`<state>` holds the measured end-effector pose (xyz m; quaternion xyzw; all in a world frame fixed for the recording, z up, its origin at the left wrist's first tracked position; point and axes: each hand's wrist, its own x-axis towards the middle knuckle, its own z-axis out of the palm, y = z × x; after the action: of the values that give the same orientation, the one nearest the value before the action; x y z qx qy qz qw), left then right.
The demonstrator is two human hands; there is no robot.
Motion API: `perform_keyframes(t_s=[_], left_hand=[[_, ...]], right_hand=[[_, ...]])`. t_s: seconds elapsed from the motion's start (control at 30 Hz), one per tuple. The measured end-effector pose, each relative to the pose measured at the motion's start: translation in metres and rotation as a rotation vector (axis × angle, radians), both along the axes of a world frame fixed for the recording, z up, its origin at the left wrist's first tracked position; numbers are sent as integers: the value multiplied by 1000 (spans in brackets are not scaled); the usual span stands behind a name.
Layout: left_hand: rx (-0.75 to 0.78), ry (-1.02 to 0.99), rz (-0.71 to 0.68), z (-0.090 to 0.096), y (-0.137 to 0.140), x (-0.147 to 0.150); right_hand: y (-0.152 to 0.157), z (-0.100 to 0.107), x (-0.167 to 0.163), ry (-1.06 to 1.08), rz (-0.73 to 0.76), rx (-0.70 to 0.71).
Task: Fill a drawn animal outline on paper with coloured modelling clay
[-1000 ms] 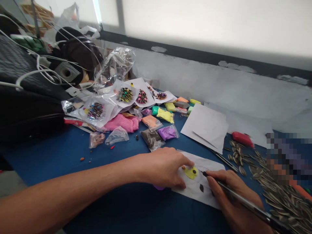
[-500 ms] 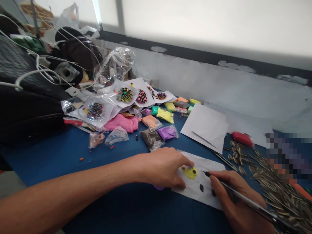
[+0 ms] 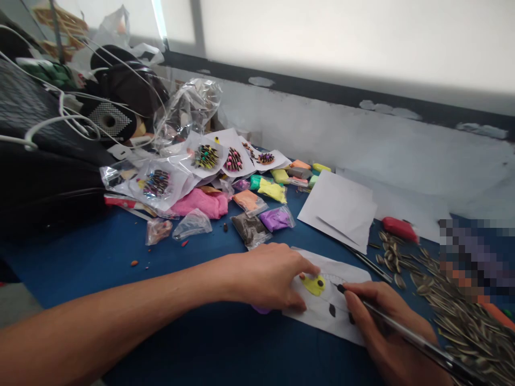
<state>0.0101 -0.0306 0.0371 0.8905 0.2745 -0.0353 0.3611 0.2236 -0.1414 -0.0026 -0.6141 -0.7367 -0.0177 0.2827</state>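
Note:
My right hand is closed round a dark pen, its tip on a white paper sheet. A pencil-like outline runs across that sheet. Stuck on it is a flat yellow clay piece with a dark dot and a small orange-brown bit at its edge. Below the pen tip are two dark leaf-like shapes, one partly behind my right fingers. My left hand rests on the sheet's left end, thumb and forefinger apart and pressing it flat. Something purple peeks out under my left wrist.
Sunflower seeds are heaped at the right beside a red packet. Spare white sheets lie behind the work. Clay packets and seed-decorated pictures spread across the back left. A black bag and white cables stand left.
The pen tip has shifted very slightly to the left on the paper with my right hand. My left hand stays in place.

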Motion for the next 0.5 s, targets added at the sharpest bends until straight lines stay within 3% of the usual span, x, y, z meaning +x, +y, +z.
perform_keyframes(t_s=[0.5], left_hand=[[-21, 0, -9, 1, 2, 0]], right_hand=[[0, 2, 4, -45, -72, 18]])
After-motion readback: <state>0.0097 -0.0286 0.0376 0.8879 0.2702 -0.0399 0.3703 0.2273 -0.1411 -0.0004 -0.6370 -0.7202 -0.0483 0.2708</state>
